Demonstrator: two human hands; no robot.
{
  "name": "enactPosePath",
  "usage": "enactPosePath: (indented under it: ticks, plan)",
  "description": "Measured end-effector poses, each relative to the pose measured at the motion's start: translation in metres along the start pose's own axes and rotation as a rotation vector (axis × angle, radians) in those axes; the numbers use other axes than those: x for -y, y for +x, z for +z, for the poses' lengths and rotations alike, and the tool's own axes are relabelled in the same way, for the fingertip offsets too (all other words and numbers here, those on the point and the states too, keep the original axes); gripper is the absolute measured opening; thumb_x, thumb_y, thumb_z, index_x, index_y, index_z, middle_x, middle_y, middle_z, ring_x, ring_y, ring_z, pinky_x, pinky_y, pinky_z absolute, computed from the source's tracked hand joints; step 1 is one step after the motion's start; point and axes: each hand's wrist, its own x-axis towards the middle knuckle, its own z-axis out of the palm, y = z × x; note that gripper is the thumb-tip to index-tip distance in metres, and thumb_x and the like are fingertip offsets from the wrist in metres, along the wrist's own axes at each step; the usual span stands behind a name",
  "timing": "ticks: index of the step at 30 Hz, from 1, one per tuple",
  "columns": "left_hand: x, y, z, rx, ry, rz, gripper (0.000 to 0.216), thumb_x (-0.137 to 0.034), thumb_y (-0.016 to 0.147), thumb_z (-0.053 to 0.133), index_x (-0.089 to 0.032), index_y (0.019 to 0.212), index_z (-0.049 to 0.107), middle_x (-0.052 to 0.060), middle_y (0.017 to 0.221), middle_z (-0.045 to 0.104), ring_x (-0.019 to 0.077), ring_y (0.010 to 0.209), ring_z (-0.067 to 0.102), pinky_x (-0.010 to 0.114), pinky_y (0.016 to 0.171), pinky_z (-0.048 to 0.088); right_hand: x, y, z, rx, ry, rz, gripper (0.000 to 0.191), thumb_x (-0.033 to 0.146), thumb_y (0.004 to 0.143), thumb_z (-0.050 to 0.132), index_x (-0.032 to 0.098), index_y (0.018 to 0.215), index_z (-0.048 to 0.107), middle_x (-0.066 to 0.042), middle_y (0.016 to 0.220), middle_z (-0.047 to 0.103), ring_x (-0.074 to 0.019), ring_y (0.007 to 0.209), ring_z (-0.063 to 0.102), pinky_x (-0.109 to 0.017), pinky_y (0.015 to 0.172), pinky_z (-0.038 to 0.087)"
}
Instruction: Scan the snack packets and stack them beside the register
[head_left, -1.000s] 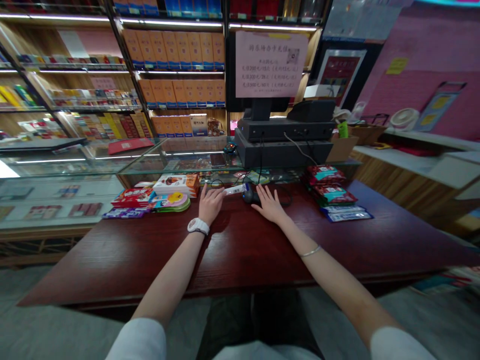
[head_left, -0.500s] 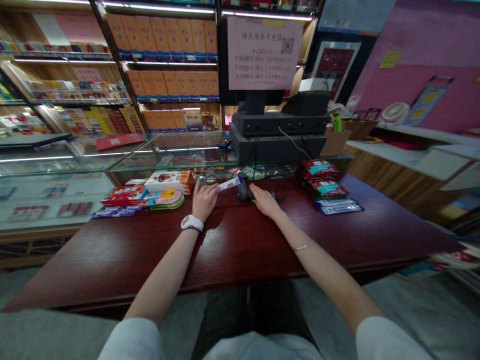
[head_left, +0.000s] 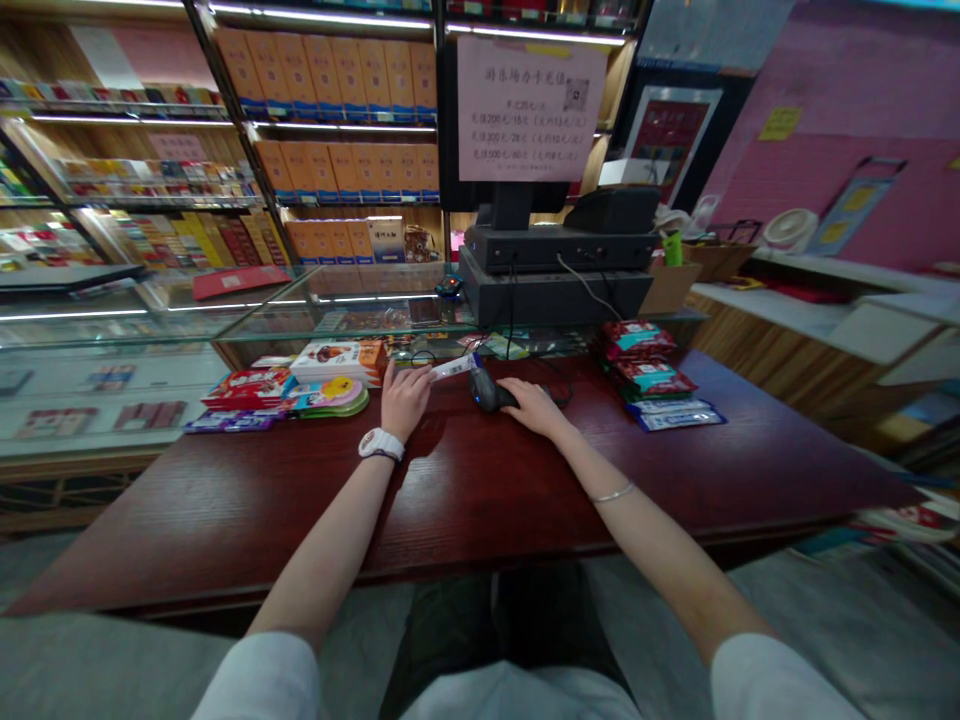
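Both my hands rest at the far side of a dark red wooden table [head_left: 465, 500]. My left hand [head_left: 403, 400], with a white watch on its wrist, pinches the end of a small white packet [head_left: 452, 368] lying on the table. My right hand [head_left: 529, 405] has closed round the handle of a dark barcode scanner [head_left: 486, 390], whose head points left toward the packet. The scanner's black cable runs off behind it toward the register.
Snack packs [head_left: 289, 388] are piled left of my left hand, and red and blue packets [head_left: 652, 380] are stacked to the right. A black register with a monitor [head_left: 555, 265] stands on a glass counter [head_left: 225, 320] behind. Shelves of boxed goods line the back wall.
My right hand, flat on the table before, has curled round the scanner. My left hand has taken hold of the white packet's end. The view shifted slightly.
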Motion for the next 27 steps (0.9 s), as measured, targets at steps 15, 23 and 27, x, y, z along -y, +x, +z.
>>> enactPosePath:
  ticks: [15, 23, 27]
  plan:
    - [0.015, -0.001, -0.005, -0.015, 0.051, -0.092, 0.023, -0.020, 0.091, 0.052, -0.027, 0.101, 0.071, 0.003, 0.113, 0.074, 0.0240, 0.100, 0.066, 0.055, 0.119, 0.025, 0.006, -0.006, -0.023, -0.244, 0.179, -0.093, 0.052, 0.038, 0.093, 0.048, 0.020, 0.142, 0.045, -0.011, 0.136, 0.058, -0.0265, 0.125, 0.056, -0.045, 0.105, 0.045]
    - [0.018, -0.003, -0.001, 0.002, 0.068, -0.095, 0.022, -0.020, 0.091, 0.052, -0.026, 0.104, 0.070, 0.002, 0.114, 0.074, 0.0238, 0.100, 0.066, 0.054, 0.119, 0.027, 0.021, -0.009, -0.028, -0.236, 0.246, -0.163, 0.048, 0.038, 0.093, 0.048, 0.021, 0.138, 0.048, -0.011, 0.134, 0.060, -0.0264, 0.124, 0.057, -0.044, 0.107, 0.045]
    - [0.018, -0.004, 0.000, -0.009, 0.087, -0.074, 0.022, -0.021, 0.092, 0.053, -0.027, 0.104, 0.070, 0.002, 0.113, 0.074, 0.0237, 0.100, 0.065, 0.053, 0.119, 0.026, 0.024, -0.009, -0.026, -0.222, 0.232, -0.156, 0.048, 0.037, 0.093, 0.047, 0.022, 0.139, 0.048, -0.010, 0.135, 0.060, -0.0264, 0.123, 0.058, -0.045, 0.106, 0.045]
